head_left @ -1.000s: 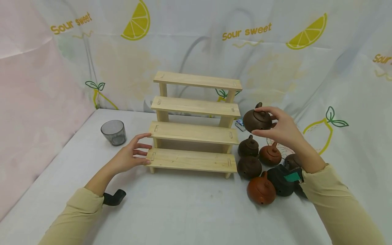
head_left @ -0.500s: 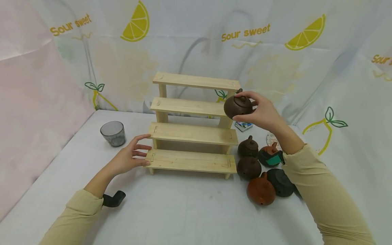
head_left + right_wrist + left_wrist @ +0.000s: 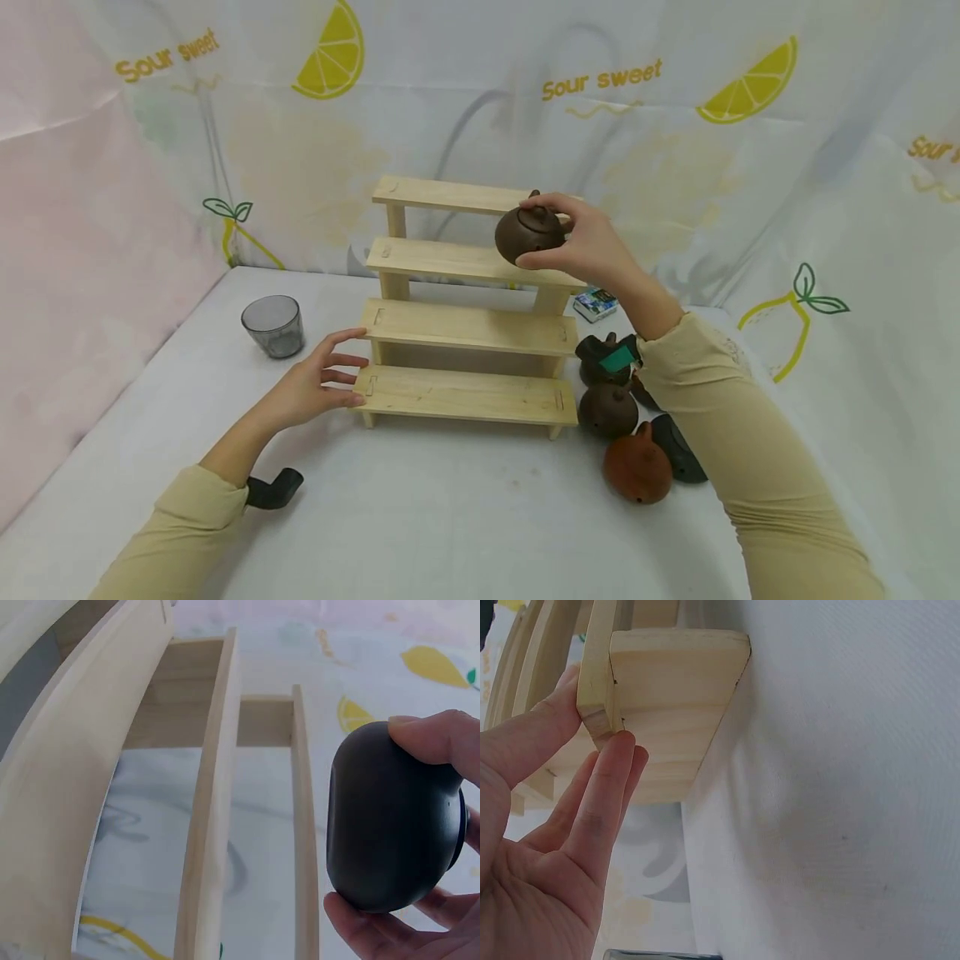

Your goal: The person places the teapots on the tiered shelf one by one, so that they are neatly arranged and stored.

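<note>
My right hand (image 3: 592, 246) grips a dark brown teapot (image 3: 522, 237) between thumb and fingers. It is held in front of the upper right part of a four-step wooden display stand (image 3: 465, 325), overlapping the top two boards in the head view. The right wrist view shows the pot's rounded underside, apart from the stand's boards. At the stand's left end is my left hand (image 3: 303, 387), its spread fingers touching the ends of the two lower boards. In the left wrist view, fingertips (image 3: 619, 742) rest at a board's end corner.
Right of the stand, several teapots sit close together: a reddish one (image 3: 637, 467), a dark brown one (image 3: 609, 408), and others partly hidden by the right sleeve. A smoky glass cup (image 3: 272, 325) stands at left. A small patterned box (image 3: 596, 304) lies behind right.
My right hand has carried the dark brown teapot leftward and up, from beside the stand to in front of its upper boards. The left hand has stayed at the stand's end.
</note>
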Available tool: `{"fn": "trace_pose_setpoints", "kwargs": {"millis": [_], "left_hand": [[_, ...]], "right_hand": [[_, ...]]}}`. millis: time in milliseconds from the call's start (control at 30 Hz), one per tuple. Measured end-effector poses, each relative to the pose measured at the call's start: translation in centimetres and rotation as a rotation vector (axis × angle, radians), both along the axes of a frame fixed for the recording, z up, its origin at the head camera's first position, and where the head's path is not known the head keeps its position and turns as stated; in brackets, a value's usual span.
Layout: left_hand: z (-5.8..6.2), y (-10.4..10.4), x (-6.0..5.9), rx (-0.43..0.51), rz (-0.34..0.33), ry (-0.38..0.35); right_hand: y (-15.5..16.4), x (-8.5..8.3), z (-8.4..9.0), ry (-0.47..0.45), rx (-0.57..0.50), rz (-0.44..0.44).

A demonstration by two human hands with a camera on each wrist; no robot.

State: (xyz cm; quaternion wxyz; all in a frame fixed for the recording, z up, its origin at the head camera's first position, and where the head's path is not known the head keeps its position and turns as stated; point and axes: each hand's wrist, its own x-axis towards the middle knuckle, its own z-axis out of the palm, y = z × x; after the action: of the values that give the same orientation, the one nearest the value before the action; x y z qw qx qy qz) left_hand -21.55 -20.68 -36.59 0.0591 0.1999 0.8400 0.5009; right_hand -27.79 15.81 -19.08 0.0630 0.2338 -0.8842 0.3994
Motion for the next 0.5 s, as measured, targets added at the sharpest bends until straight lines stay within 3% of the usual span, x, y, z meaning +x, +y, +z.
{"fn": "trace_pose_setpoints", "kwargs": {"millis": [200, 500], "left_hand": [[-0.1, 0.1, -0.1, 0.004, -0.007, 0.001], [0.0, 0.1, 0.0, -0.003, -0.006, 0.010]], "right_hand": [[-2.6, -1.1, 0.6, -0.016, -0.055, 0.069], [-6.4, -3.1, 1.2, 0.000, -0.070, 0.076]]}}
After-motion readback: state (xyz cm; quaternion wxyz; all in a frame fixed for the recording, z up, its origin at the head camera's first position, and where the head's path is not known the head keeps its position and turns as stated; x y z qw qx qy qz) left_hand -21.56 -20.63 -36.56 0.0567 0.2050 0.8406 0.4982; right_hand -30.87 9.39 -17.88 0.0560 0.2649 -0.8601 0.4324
